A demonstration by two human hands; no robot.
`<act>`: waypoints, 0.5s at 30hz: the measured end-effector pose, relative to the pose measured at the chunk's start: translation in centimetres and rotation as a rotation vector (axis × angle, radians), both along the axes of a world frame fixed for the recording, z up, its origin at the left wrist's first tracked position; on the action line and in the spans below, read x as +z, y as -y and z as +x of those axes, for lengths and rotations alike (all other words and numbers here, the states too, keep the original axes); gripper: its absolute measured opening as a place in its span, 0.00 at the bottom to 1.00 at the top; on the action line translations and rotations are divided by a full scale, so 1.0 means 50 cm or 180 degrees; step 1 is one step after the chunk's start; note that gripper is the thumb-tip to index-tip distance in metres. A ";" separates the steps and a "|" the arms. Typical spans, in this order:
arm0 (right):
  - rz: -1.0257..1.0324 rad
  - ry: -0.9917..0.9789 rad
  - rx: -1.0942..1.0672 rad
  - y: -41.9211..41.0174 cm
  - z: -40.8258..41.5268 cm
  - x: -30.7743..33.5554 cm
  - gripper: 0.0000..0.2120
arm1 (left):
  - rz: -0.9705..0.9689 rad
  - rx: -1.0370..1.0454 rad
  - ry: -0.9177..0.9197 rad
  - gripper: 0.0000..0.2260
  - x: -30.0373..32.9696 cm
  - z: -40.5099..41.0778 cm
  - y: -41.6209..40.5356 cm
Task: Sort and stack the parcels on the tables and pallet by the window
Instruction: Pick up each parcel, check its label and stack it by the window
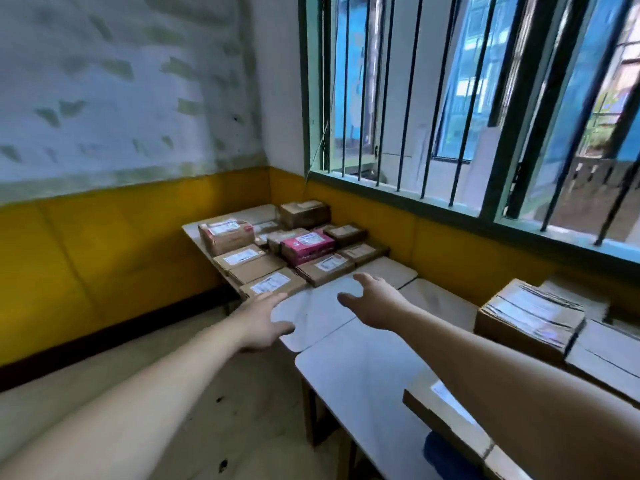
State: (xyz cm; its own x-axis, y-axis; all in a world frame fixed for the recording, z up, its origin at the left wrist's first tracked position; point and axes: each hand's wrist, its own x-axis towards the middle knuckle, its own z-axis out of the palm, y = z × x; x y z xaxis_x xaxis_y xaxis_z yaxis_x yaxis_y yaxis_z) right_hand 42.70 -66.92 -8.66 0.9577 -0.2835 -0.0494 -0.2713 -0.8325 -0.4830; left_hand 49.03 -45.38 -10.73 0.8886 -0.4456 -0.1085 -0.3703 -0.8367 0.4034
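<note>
Parcels (293,246) cluster; one pink parcel (307,246) among them.

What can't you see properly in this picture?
Head view only:
- Label writing on the pink parcel and the brown ones: too small and blurred.
- Flat box at bottom right: partly hidden by the right forearm.
- Stack of parcels at the right: blurred.

Free: bare white tabletop (349,372) ahead of you | Blocked far end: packed cardboard parcels (270,282), pink box (307,244) | Blocked right: large carton (530,317) by window bars (408,98)
</note>
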 end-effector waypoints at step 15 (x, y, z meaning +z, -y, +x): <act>-0.0214 -0.0173 0.0406 -0.181 0.444 0.020 0.33 | 0.0207 0.0273 0.0157 0.34 0.003 0.381 -0.176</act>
